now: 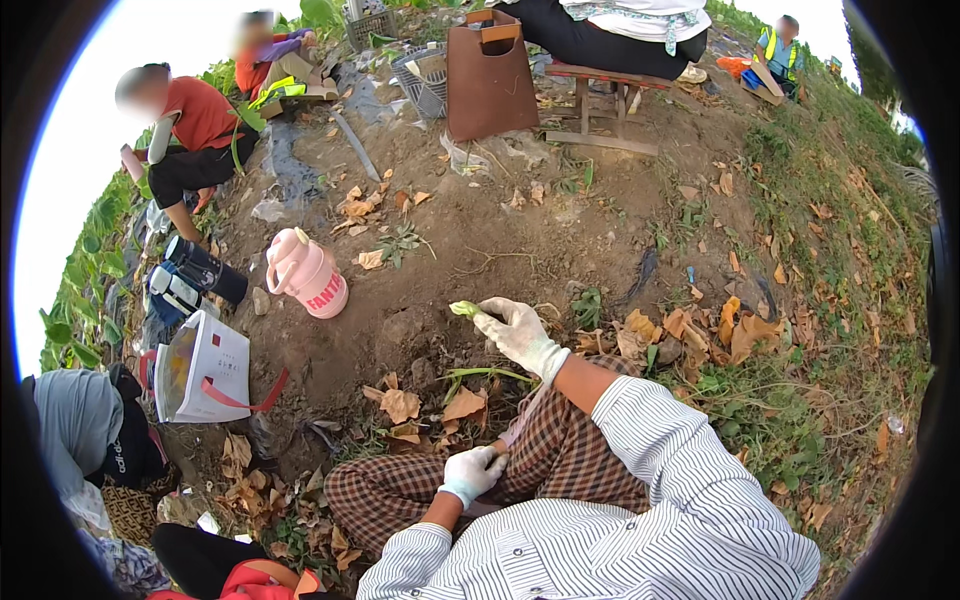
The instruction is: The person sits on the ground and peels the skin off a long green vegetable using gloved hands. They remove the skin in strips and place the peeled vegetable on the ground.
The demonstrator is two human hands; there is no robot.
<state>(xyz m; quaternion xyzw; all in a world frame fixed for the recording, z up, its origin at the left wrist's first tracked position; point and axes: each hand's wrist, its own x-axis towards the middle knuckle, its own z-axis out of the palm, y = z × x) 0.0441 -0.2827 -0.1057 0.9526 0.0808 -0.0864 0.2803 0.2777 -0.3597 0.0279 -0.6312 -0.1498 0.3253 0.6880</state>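
My right hand (517, 337), in a white glove, is held out over the bare soil. A small pale green piece of plant (465, 308), perhaps a bud or a pod, is pinched between its fingertips. My left hand (474, 472), gloved as well, rests low on my lap against brown checked trousers (397, 487). Its fingers curl by a bare strip of skin that seems to be an ankle, and whether they grip anything is hidden. Under my right wrist lies a green stem (487, 371) among dry leaves (400, 405).
Ahead on the left stand a pink bottle (319, 281), a dark flask (206, 266) and a white bag with red straps (225, 367). A brown bag (491, 90) and a wooden stool (600, 79) are farther off. Several people sit around; weeds (787, 420) grow at right.
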